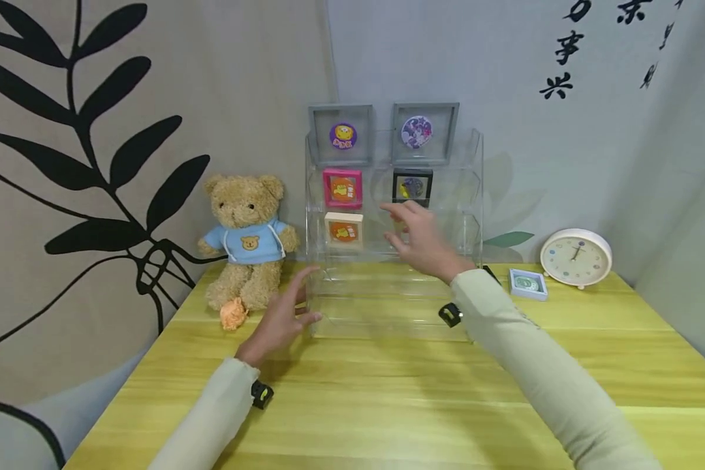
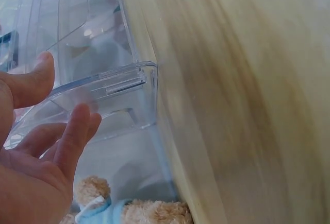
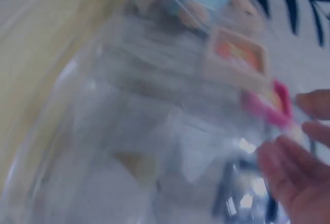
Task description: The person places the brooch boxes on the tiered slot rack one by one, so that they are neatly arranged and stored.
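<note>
A clear stepped display rack (image 1: pixel 382 307) stands on the table. My left hand (image 1: pixel 279 323) is at its left side, thumb and fingers spread about the clear side edge; whether they touch it I cannot tell. In front of the rack's middle, my right hand (image 1: pixel 424 241) has loosely bent fingers and nothing visible between them. Just above it sits a small black frame (image 1: pixel 412 185). To the left are a pink frame (image 1: pixel 343 188) and, one tier lower, a cream frame (image 1: pixel 344 230). Two larger grey frames (image 1: pixel 341 135) with round badges fill the top tier.
A teddy bear (image 1: pixel 249 241) in a blue top sits left of the rack, with an orange flower-like ball (image 1: pixel 233 313) at its feet. To the right lie a light blue frame (image 1: pixel 528 284) and a white round clock (image 1: pixel 576 257). A dark object (image 1: pixel 491 273) is partly hidden by my right sleeve.
</note>
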Demonstrator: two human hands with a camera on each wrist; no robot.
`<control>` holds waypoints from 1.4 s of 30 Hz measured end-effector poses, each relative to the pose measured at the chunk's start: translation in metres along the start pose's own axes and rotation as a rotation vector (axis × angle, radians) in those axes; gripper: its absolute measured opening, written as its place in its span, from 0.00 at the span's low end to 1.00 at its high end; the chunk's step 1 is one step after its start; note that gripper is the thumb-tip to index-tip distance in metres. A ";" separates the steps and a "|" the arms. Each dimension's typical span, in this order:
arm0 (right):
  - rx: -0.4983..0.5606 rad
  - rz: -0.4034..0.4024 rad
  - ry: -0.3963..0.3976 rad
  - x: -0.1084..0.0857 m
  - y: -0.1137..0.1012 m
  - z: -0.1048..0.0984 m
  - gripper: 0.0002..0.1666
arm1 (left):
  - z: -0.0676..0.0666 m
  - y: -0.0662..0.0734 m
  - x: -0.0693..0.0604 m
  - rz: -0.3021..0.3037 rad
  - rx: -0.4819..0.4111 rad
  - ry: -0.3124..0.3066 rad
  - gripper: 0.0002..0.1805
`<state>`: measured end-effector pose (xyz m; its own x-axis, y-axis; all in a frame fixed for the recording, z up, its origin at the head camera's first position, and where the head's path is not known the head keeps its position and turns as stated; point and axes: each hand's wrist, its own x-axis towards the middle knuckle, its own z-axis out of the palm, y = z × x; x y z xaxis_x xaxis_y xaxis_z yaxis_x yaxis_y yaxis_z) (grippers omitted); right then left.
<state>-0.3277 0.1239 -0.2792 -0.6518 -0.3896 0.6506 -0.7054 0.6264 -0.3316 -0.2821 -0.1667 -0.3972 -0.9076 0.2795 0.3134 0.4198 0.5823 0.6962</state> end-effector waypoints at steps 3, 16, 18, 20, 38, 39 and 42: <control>0.021 -0.026 0.204 -0.018 0.015 -0.034 0.14 | 0.002 0.000 0.000 -0.001 -0.031 0.005 0.52; -0.009 0.612 -0.062 -0.087 0.130 -0.071 0.24 | -0.002 -0.001 0.000 -0.019 -0.079 -0.007 0.52; 0.006 0.612 -0.266 -0.095 0.146 -0.063 0.30 | -0.001 -0.002 0.001 -0.008 -0.073 -0.010 0.51; -0.024 0.575 -0.421 -0.102 0.161 -0.055 0.38 | 0.000 -0.002 0.001 -0.007 -0.065 -0.013 0.51; -0.263 0.559 -0.652 -0.110 0.212 -0.029 0.51 | 0.004 0.000 0.003 -0.035 -0.065 -0.038 0.51; -0.265 0.554 -0.639 -0.109 0.211 -0.029 0.52 | 0.004 0.000 0.003 -0.038 -0.064 -0.035 0.51; -0.255 0.542 -0.601 -0.105 0.206 -0.032 0.55 | 0.001 0.001 0.002 -0.051 -0.068 -0.026 0.52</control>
<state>-0.3956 0.3159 -0.3941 -0.9697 -0.2388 -0.0515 -0.2153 0.9350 -0.2818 -0.2837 -0.1649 -0.3970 -0.9269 0.2705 0.2601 0.3700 0.5433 0.7536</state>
